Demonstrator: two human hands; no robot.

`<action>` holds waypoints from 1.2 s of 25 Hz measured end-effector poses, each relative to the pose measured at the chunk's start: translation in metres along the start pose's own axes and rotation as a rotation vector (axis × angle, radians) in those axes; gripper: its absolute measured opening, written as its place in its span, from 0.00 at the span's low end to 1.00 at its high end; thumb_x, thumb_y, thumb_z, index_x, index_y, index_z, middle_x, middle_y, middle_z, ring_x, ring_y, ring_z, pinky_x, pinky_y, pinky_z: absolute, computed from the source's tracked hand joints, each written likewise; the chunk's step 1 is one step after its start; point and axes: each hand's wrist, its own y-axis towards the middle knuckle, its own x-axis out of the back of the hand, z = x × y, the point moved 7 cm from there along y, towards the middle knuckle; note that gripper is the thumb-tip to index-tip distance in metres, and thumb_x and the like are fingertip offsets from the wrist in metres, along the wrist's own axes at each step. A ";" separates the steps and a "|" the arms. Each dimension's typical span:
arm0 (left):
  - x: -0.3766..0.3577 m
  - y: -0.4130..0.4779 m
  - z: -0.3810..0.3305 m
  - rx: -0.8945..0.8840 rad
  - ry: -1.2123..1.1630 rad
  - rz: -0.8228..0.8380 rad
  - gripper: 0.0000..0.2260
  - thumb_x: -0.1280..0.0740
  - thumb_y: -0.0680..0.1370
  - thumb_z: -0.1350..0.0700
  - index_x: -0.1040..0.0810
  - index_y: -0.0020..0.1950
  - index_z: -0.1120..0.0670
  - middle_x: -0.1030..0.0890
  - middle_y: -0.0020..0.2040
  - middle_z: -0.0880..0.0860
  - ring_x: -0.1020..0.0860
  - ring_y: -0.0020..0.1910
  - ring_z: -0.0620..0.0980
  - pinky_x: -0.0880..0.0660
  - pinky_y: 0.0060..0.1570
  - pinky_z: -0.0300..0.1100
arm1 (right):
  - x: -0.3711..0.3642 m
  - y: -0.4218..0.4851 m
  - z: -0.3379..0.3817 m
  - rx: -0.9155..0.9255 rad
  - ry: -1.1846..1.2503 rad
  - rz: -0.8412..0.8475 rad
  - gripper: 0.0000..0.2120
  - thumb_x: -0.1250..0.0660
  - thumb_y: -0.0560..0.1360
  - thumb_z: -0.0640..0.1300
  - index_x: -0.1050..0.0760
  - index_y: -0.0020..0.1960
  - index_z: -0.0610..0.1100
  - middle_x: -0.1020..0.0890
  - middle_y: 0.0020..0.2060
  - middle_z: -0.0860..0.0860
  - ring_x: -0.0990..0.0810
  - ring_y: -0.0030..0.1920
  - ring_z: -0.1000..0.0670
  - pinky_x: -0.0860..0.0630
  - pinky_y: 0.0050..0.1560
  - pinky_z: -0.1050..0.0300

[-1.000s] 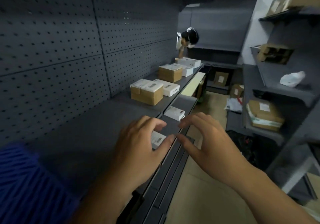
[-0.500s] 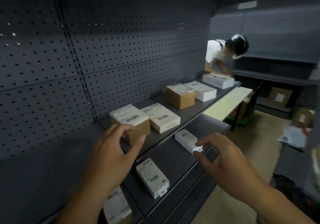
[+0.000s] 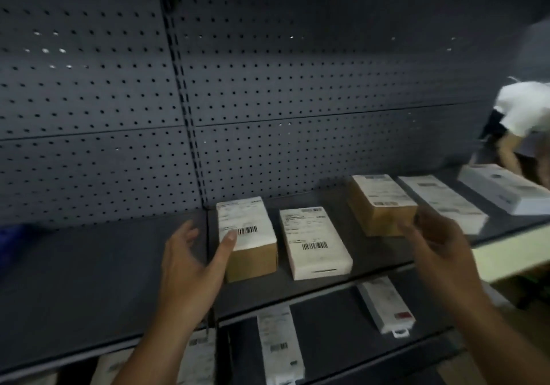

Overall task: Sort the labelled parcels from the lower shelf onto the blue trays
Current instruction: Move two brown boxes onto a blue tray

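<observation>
Left hand (image 3: 190,268) and right hand (image 3: 440,253) released, empty; several labelled parcels (image 3: 279,346), bottom centre, lie unsorted on lower shelf (image 3: 327,322).

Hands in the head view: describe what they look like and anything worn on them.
The left hand and right hand are bare: no gloves, rings or watch show. The forearms are bare too, with no sleeve in frame. The right hand is motion-blurred, so fine detail there is unclear.
</observation>
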 end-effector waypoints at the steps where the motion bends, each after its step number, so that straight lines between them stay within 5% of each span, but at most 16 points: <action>1: -0.004 -0.001 0.002 0.016 0.006 -0.008 0.54 0.36 0.59 0.17 0.38 0.78 0.43 0.30 0.71 0.42 0.30 0.71 0.45 0.31 0.66 0.47 | -0.003 0.020 -0.006 -0.004 0.014 -0.005 0.11 0.30 0.75 0.62 0.26 0.56 0.64 0.20 0.45 0.66 0.20 0.49 0.65 0.28 0.39 0.71; 5: -0.018 -0.014 0.007 0.095 -0.032 -0.064 0.56 0.33 0.58 0.17 0.37 0.79 0.46 0.30 0.75 0.47 0.27 0.69 0.48 0.28 0.65 0.48 | -0.017 0.082 -0.037 -0.035 -0.005 -0.042 0.35 0.28 0.73 0.64 0.29 0.70 0.44 0.22 0.57 0.51 0.22 0.55 0.51 0.26 0.51 0.57; 9: -0.024 -0.017 0.009 0.105 -0.096 -0.099 0.52 0.29 0.61 0.24 0.35 0.78 0.48 0.28 0.74 0.49 0.26 0.69 0.49 0.26 0.65 0.48 | -0.019 0.109 -0.060 -0.054 0.001 -0.091 0.42 0.30 0.66 0.70 0.31 0.71 0.45 0.23 0.62 0.46 0.23 0.63 0.43 0.22 0.60 0.41; 18: -0.027 -0.014 0.006 0.104 -0.068 -0.089 0.49 0.28 0.64 0.27 0.35 0.79 0.48 0.27 0.73 0.46 0.26 0.69 0.46 0.26 0.65 0.45 | -0.048 0.130 -0.080 -0.149 -0.071 0.014 0.41 0.27 0.71 0.66 0.34 0.77 0.48 0.23 0.70 0.44 0.26 0.69 0.41 0.37 0.55 0.54; 21: -0.029 -0.013 0.001 0.092 -0.066 -0.061 0.43 0.28 0.63 0.27 0.31 0.74 0.45 0.25 0.69 0.45 0.24 0.64 0.40 0.25 0.60 0.38 | -0.051 0.133 -0.083 -0.189 -0.140 0.029 0.36 0.30 0.70 0.70 0.25 0.68 0.47 0.19 0.54 0.45 0.21 0.53 0.43 0.39 0.38 0.60; 24: -0.038 -0.016 -0.004 0.090 -0.062 -0.013 0.29 0.28 0.64 0.26 0.27 0.61 0.33 0.21 0.64 0.39 0.21 0.60 0.37 0.25 0.52 0.31 | -0.049 0.130 -0.081 -0.184 -0.189 0.020 0.37 0.32 0.69 0.74 0.22 0.62 0.44 0.22 0.45 0.48 0.30 0.38 0.54 0.44 0.33 0.61; 27: -0.043 -0.020 -0.008 0.056 -0.072 -0.039 0.23 0.28 0.65 0.27 0.26 0.57 0.29 0.19 0.60 0.37 0.20 0.58 0.35 0.23 0.52 0.32 | -0.047 0.123 -0.076 -0.071 -0.192 0.015 0.34 0.32 0.71 0.72 0.22 0.61 0.46 0.16 0.54 0.44 0.27 0.46 0.52 0.42 0.35 0.64; 30: -0.049 -0.023 -0.011 0.023 -0.103 -0.066 0.35 0.26 0.64 0.28 0.25 0.69 0.38 0.19 0.62 0.38 0.20 0.60 0.36 0.20 0.58 0.40 | -0.044 0.108 -0.067 0.045 -0.129 0.023 0.30 0.32 0.73 0.68 0.22 0.64 0.47 0.17 0.53 0.52 0.24 0.50 0.55 0.38 0.40 0.68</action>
